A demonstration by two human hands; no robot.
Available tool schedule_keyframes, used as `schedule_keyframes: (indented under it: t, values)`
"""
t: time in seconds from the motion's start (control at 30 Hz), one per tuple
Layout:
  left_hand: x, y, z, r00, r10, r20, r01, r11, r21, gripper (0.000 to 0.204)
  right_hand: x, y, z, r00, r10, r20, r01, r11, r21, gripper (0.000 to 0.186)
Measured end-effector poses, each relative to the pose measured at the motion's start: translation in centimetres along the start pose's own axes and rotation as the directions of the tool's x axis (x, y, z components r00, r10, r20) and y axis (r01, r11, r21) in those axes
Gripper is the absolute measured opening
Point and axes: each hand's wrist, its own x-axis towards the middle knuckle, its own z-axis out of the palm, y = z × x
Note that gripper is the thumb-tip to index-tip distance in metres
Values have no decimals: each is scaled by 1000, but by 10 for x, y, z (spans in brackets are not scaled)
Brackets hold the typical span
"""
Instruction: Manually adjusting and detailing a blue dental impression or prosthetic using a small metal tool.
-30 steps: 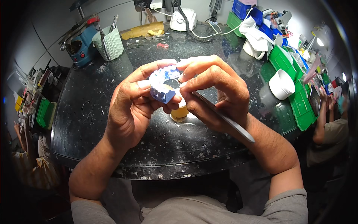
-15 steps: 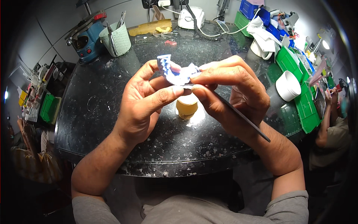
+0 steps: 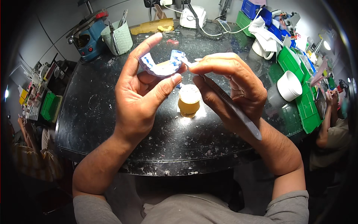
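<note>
My left hand point(image 3: 136, 99) holds a white-and-blue horseshoe-shaped dental cast point(image 3: 158, 69) between thumb and fingers, with the index finger raised. My right hand point(image 3: 233, 91) grips metal tweezers point(image 3: 238, 114) at the cast's right end; their tip is near a small white piece, too small to make out. Below and between my hands stands a yellow cylinder point(image 3: 188, 104) with a pale top, on the dark worktable point(image 3: 97, 127).
A blue bench machine point(image 3: 85, 46), a mesh cup of tools point(image 3: 115, 41) and a white device point(image 3: 192, 16) stand behind. Green trays point(image 3: 304, 104) and a white container point(image 3: 289, 86) lie right. Co-workers' arms point(image 3: 324, 127) show at both sides.
My left hand has turned the cast, its index finger lifting upward. My right hand moved right, then shifted slightly with the tweezers, staying by the cast's right side. The yellow cylinder is more exposed.
</note>
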Motion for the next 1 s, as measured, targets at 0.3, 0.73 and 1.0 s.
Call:
schedule_keyframes:
  t: [0.3, 0.73, 1.0]
  values:
    - [-1, -5, 1, 990, 139, 17, -139, 965, 222, 81, 1, 4, 2, 999, -40, 19, 41, 998, -51, 29]
    - [-4, -4, 2, 993, 117, -33, -112, 985, 130, 59, -2, 3, 4, 997, 49, 52, -53, 995, 81, 25]
    - [-6, -6, -6, 994, 112, -1, -109, 969, 222, 44, -4, 3, 6, 997, 74, 19, -76, 992, 96, 24]
